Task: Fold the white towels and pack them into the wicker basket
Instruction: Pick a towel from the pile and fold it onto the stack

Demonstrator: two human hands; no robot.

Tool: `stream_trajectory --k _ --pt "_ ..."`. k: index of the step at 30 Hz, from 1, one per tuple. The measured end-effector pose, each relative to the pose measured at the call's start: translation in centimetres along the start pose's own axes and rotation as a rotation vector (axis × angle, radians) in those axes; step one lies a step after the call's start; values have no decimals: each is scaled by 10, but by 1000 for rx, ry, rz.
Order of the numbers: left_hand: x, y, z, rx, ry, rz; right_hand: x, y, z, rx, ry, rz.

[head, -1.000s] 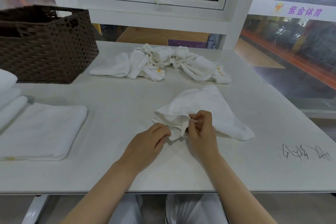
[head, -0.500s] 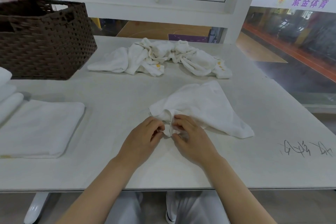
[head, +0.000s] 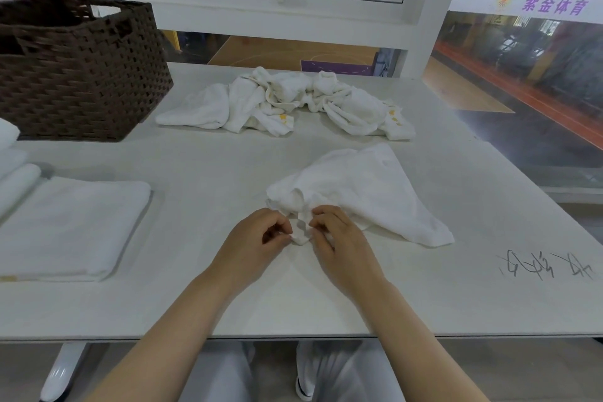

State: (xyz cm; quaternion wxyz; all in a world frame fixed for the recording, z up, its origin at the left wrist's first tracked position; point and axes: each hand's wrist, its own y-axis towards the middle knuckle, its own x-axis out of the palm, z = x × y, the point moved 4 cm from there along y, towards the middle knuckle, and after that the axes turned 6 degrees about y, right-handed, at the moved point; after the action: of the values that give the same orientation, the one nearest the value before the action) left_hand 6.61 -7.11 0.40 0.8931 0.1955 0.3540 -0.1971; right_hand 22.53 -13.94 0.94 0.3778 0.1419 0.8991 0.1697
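A crumpled white towel (head: 362, 192) lies in the middle of the white table (head: 208, 160). My left hand (head: 257, 241) and my right hand (head: 339, 238) sit side by side at its near corner, each pinching the bunched edge between thumb and fingers. A heap of unfolded white towels (head: 287, 101) lies at the far middle. One folded towel (head: 68, 225) lies flat at the left, with more folded towels (head: 13, 170) at the left edge. The dark wicker basket (head: 78, 75) stands at the far left.
A window frame and wall run along the table's far edge. Black scribbled writing (head: 541, 264) marks the table at the near right. My knees show under the table's front edge.
Both hands have slid toward me along the towel's edge and lowered it to the table, ending close together at the near corner. The view has tilted slightly.
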Motion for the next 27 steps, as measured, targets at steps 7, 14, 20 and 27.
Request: stream_trajectory --k 7,14,20,27 --pt "-5 -2 5 40 -78 49 9 -1 -8 63 94 62" --pt "-4 -3 6 73 -95 38 7 -1 -9 83 152 25" --pt "-3 -1 4 31 -71 33 8 -2 -7 99 180 -11" --pt "1 -3 6 -9 -129 -17 10 -5 -8 171 136 -95"
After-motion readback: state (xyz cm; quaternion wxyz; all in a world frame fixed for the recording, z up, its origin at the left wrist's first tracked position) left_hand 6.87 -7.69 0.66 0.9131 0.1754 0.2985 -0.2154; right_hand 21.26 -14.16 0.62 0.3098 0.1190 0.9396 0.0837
